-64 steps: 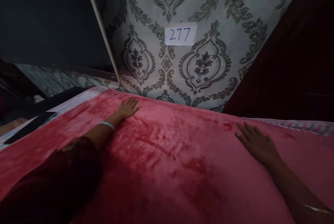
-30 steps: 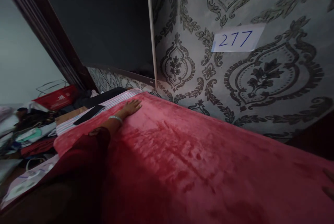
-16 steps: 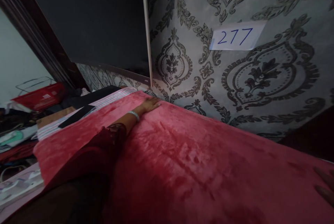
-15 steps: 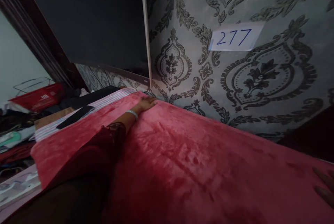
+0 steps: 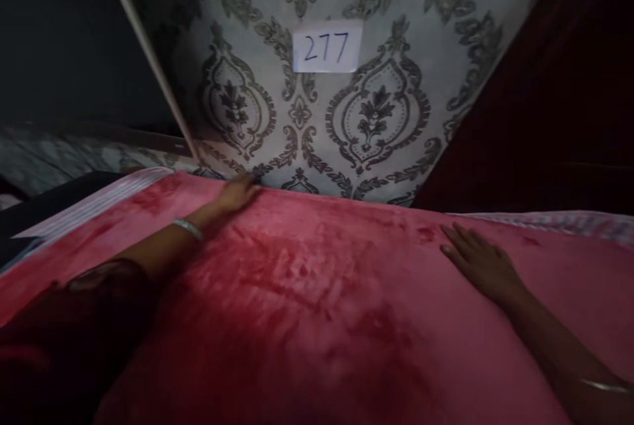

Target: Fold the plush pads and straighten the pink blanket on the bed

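A pink-red plush blanket [image 5: 297, 266] with darker red patches is spread out in front of me, its far edge running along the wall. My left hand [image 5: 238, 192] rests on that edge, left of the middle. Its fingers reach toward the wall and look stretched out, though the tips are dim and blurred. Flat on the blanket at the right lies my right hand [image 5: 479, 260], fingers spread and pointing toward the wall. Neither hand shows anything held.
Patterned wallpaper [image 5: 297, 111] rises just behind the blanket, with a paper sign reading 277 [image 5: 327, 47] on it. A dark panel [image 5: 64, 35] stands at the left, a dark red surface [image 5: 555, 101] at the right. Striped cloth [image 5: 104, 204] borders the blanket's left end.
My view has turned right. My right hand, barely visible at the right edge before, now lies fully in view on the blanket. My left hand stays by the far edge.
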The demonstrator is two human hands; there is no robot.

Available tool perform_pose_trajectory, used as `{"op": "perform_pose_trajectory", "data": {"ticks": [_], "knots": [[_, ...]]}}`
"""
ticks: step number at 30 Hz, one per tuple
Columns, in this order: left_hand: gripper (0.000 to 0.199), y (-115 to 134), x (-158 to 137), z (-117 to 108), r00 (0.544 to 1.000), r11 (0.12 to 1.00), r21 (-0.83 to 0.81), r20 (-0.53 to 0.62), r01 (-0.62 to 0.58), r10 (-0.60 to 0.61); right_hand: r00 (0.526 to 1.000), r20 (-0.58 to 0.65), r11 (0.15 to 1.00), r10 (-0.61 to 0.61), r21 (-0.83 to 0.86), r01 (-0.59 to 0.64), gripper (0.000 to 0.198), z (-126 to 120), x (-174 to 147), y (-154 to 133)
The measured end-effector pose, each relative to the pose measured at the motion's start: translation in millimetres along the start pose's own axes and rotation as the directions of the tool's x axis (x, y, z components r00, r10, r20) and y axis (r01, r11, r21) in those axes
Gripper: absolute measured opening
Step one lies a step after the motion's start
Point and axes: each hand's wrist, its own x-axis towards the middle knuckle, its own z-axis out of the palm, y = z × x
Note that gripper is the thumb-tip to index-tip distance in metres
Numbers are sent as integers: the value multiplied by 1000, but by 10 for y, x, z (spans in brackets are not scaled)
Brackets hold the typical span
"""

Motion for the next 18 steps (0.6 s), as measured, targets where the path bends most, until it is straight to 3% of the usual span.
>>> {"op": "perform_pose_trajectory", "data": {"ticks": [1, 2, 4, 5, 6, 7, 9, 11, 14, 16, 18], "knots": [[62, 359, -47, 59, 989, 989, -37, 8, -145, 145, 999, 34, 1000, 18, 9, -19, 64, -32, 12, -23], [65, 726, -115, 125, 932, 927, -109, -14, -360, 361, 998, 56, 999, 27, 19, -28, 65, -56, 30, -48], [73, 1422, -264, 258, 718, 698, -201, -45, -688, 695, 998, 56, 999, 23, 29, -24, 66, -81, 58, -84], [74, 1717, -318, 313, 635, 609, -230, -55, -759, 771, 999, 50, 999, 18, 31, -20, 66, -82, 63, -88], [73, 1954, -346, 355, 591, 561, -251, -59, -789, 804, 999, 45, 999, 15, 29, -17, 65, -78, 64, -84], [73, 2120, -344, 382, 578, 546, -265, -56, -795, 814, 999, 44, 1000, 16, 25, -17, 65, -72, 60, -74], [71, 2204, -266, 395, 615, 585, -270, -39, -765, 787, 999, 52, 1000, 6, 24, -7, 65, -59, 49, -49], [68, 1960, -142, 362, 700, 678, -247, 0, -692, 715, 998, 57, 1000, -3, 25, 1, 66, -52, 41, -33], [60, 1193, -20, 261, 864, 856, -180, 54, -484, 500, 999, 38, 1000, 5, 23, -5, 66, -36, 52, -34], [51, 638, -34, 175, 957, 952, -126, 43, -280, 287, 1000, 9, 1000, 17, 20, -17, 64, -5, 74, -36], [47, 191, -131, 86, 996, 992, -96, 20, -81, 83, 1000, -25, 1000, 9, 23, -8, 64, 50, 94, -20]]}}
